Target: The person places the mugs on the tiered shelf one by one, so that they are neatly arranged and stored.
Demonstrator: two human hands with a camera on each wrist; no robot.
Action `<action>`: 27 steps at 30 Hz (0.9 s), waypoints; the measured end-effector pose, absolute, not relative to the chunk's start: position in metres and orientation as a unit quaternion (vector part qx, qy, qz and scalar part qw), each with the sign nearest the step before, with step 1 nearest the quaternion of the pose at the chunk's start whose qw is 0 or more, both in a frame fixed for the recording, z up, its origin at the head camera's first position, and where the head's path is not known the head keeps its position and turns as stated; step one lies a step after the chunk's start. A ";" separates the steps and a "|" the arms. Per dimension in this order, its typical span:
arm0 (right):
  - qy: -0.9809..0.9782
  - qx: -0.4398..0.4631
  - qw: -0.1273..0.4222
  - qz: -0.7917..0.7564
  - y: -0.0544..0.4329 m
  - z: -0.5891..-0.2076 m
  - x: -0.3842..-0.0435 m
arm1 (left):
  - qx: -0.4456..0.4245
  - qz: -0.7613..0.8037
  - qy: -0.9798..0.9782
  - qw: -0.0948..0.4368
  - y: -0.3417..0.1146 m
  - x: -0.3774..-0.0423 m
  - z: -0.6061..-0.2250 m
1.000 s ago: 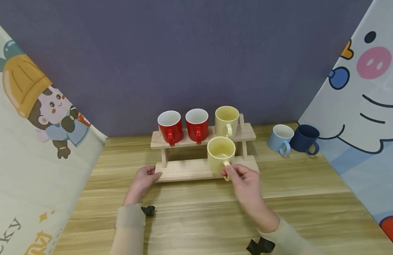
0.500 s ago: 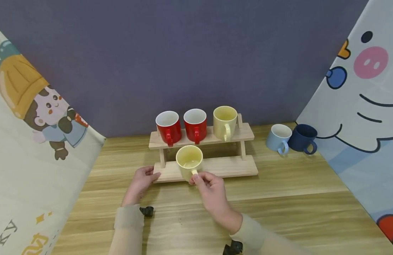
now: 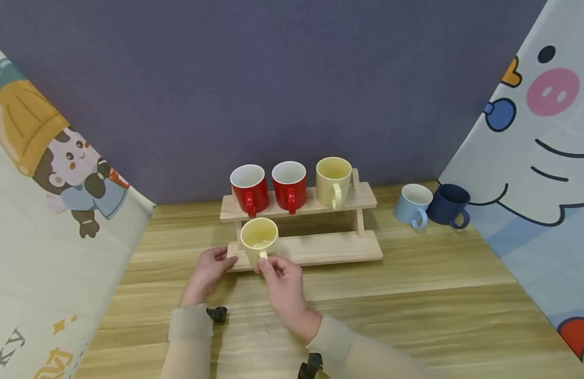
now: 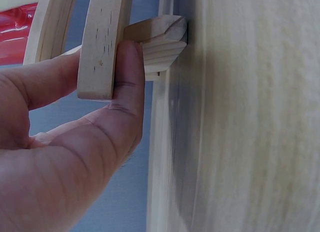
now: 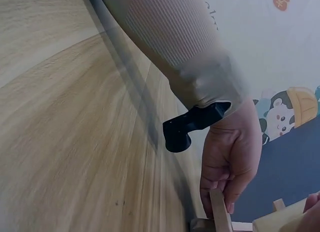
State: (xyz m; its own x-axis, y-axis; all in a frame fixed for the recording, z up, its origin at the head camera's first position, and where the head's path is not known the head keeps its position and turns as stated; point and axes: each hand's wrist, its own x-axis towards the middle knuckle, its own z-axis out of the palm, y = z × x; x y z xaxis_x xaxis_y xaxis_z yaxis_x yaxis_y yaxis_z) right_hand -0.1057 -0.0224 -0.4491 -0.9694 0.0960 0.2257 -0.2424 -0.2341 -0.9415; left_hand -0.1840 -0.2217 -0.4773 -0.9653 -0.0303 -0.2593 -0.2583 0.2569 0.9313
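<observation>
My right hand (image 3: 284,284) pinches the handle of a pale yellow mug (image 3: 255,243), which is upright over the left end of the lower board of a two-tier wooden shelf (image 3: 329,248). In the left wrist view, my left hand (image 4: 75,142) grips the end of that board (image 4: 97,47) between thumb and fingers. On the upper tier stand two red mugs with white insides, the left one (image 3: 257,197) and the middle one (image 3: 297,193), and a second yellow mug (image 3: 327,190) at the right. Their handles face me. The right wrist view catches only a few fingertips (image 5: 311,219) of my right hand.
A light blue mug (image 3: 407,206) and a navy mug (image 3: 445,206) stand close together right of the shelf on the wooden table (image 3: 415,316). A dark blue-grey wall (image 3: 292,79) rises behind the shelf. Printed cartoon panels flank both sides.
My right hand has carried the yellow mug leftward along the lower tier, from its right part to its left end. The left hand keeps its grip on the board.
</observation>
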 end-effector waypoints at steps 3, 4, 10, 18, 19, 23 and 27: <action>-0.608 0.049 0.110 0.785 -0.031 -0.454 -0.109 | -0.088 0.599 0.790 0.095 -0.222 -0.184 -0.478; -0.606 0.045 0.110 0.787 -0.033 -0.456 -0.110 | -0.089 0.598 0.791 0.095 -0.222 -0.185 -0.478; -0.604 0.028 0.087 0.791 -0.045 -0.464 -0.113 | -0.087 0.603 0.787 0.093 -0.222 -0.185 -0.478; -0.615 0.014 0.105 0.781 -0.051 -0.469 -0.115 | -0.084 0.602 0.789 0.092 -0.223 -0.185 -0.478; -0.618 0.015 0.108 0.779 -0.051 -0.469 -0.116 | -0.085 0.602 0.789 0.091 -0.223 -0.185 -0.478; -0.624 0.017 0.111 0.774 -0.051 -0.470 -0.116 | -0.086 0.604 0.787 0.093 -0.224 -0.185 -0.478; -0.631 0.016 0.109 0.768 -0.050 -0.470 -0.116 | -0.089 0.595 0.793 0.097 -0.225 -0.185 -0.478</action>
State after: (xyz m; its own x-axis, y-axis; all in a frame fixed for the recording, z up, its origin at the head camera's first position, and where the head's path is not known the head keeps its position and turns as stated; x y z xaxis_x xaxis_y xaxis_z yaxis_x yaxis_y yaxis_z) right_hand -0.1161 -0.0499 -0.4701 -0.9757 0.1480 0.1617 -0.1874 -0.1806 -0.9655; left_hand -0.1851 -0.2251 -0.4780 -0.9655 -0.0258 -0.2593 -0.2562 0.2753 0.9266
